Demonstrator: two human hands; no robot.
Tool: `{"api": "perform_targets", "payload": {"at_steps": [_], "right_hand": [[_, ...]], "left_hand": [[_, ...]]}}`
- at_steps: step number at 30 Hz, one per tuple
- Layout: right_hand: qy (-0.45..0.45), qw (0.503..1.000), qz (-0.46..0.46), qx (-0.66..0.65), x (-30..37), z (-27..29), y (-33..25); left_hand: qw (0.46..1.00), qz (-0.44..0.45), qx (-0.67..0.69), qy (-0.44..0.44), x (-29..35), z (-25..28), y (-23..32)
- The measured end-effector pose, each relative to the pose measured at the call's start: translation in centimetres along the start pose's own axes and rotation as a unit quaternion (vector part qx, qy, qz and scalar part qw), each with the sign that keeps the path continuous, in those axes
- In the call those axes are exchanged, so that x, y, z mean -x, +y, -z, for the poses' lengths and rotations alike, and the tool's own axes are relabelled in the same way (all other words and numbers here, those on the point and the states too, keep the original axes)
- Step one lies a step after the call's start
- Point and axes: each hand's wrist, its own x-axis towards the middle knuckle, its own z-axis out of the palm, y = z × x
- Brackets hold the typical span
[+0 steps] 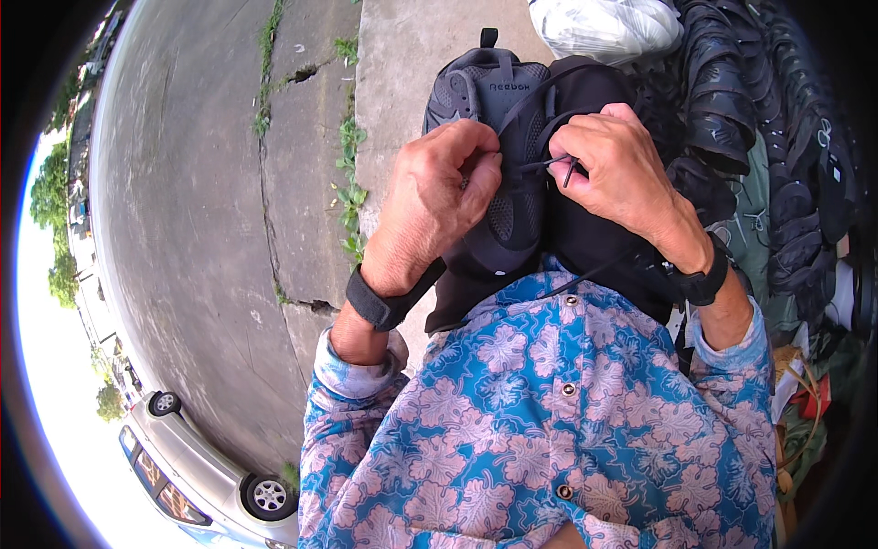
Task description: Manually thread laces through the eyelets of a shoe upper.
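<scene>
A dark grey sneaker (508,215) rests on my lap, over my black trousers, with its pull tab (489,38) pointing away from me. My left hand (444,178) is closed at the shoe's left side, thumb and forefinger pinched near the lacing; what lies between them is mostly hidden. At the shoe's right, my right hand (617,169) pinches a dark shoelace (544,165), which stretches across from the eyelets. A short lace end (571,172) sticks out below its fingers. Each wrist wears a black band (389,302).
Rows of stacked dark shoes (718,87) stand close on my right. A white plastic bag (605,27) lies ahead. To the left, cracked grey pavement (201,183) with weeds (349,197) in its joints reaches toward a parked silver car (197,471).
</scene>
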Motion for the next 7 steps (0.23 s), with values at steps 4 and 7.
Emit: {"api": "perform_targets", "payload": {"at_steps": [4,7], "right_hand": [[0.004,1.0,0.0,-0.012,0.1,0.2,0.0],[-0.01,1.0,-0.013,-0.012,0.1,0.4,0.1]], "left_hand": [[0.998,0.004,0.007,-0.055,-0.8,-1.1,1.5],[0.995,0.015,-0.013,-0.098,-1.4,-1.9,1.9]]}}
